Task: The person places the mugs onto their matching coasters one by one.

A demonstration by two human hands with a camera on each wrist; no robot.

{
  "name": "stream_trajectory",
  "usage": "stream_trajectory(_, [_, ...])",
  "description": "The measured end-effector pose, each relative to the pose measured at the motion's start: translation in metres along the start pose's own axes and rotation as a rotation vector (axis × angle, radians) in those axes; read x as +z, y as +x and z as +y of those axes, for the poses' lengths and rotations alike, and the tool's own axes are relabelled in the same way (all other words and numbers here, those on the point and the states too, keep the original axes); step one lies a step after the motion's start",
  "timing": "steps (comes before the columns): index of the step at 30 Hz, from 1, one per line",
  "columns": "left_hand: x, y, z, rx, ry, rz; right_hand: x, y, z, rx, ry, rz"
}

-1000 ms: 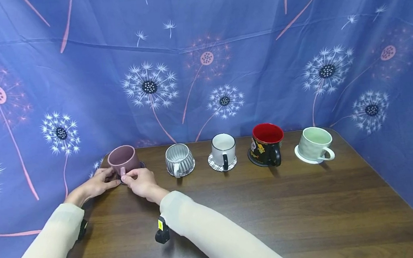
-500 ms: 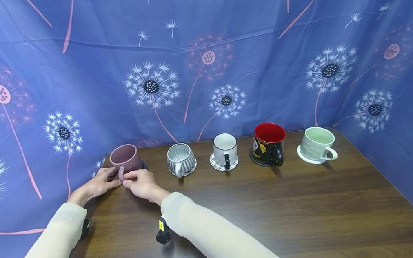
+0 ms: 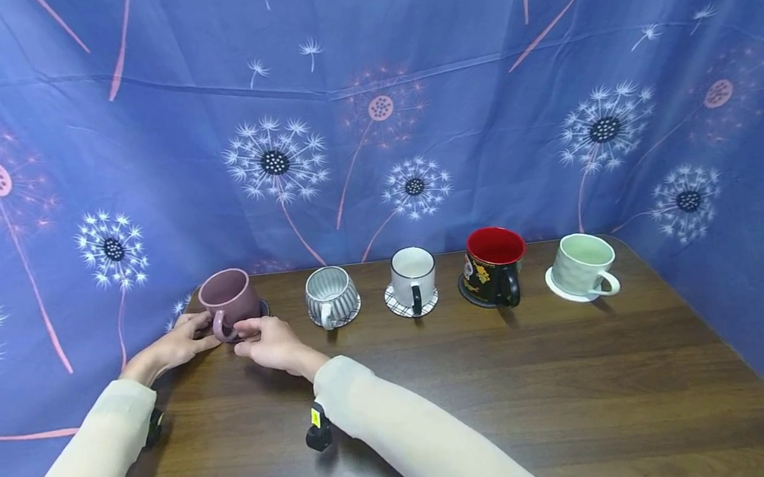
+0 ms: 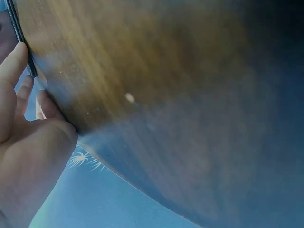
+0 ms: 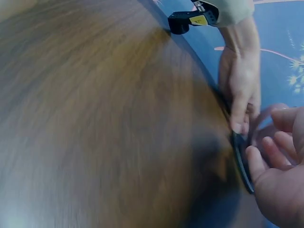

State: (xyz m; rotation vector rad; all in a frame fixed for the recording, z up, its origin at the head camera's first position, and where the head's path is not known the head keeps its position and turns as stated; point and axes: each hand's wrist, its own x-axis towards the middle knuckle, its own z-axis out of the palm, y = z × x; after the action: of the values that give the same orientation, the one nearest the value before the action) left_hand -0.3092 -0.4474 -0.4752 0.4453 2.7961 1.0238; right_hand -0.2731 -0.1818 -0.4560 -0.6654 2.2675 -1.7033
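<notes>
A mauve mug (image 3: 232,295) stands upright on a dark round coaster (image 3: 264,308) at the table's far left, its handle facing front and a little left. My left hand (image 3: 175,349) is beside it on the left; in the left wrist view a fingertip touches the dark coaster's edge (image 4: 21,38). My right hand (image 3: 274,346) is just right of the mug handle, off it, with loosely bent fingers. Seen from the right wrist, the right hand (image 5: 280,178) has parted fingers near the coaster (image 5: 242,166). Whether they touch the mug is unclear.
Rightward along the back edge stand a grey ribbed mug (image 3: 332,292), a white mug with a black handle (image 3: 413,277), a black mug with red inside (image 3: 488,278) and a pale green mug (image 3: 576,271), each on a coaster. A blue dandelion cloth (image 3: 348,158) hangs behind.
The mauve mug's handle has swung slightly left. My right hand has let go of the handle and shifted right. The left hand stays beside the mug.
</notes>
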Motion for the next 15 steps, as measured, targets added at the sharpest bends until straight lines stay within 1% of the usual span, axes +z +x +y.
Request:
stream_trajectory(3, [-0.005,-0.004,-0.001,-0.009,0.007,0.006,-0.017,-0.006,-0.004,-0.033,-0.053,-0.036])
stream_trajectory(8, [-0.010,-0.012,-0.002,-0.017,0.013,0.006,-0.045,-0.024,-0.014,-0.124,-0.121,-0.103])
stream_trajectory(12, [-0.013,-0.020,-0.001,-0.021,-0.006,-0.004,-0.069,-0.045,-0.021,-0.201,-0.123,-0.134])
stream_trajectory(15, [-0.017,-0.027,0.005,-0.014,-0.001,-0.028,-0.094,-0.066,-0.025,-0.248,-0.141,-0.148])
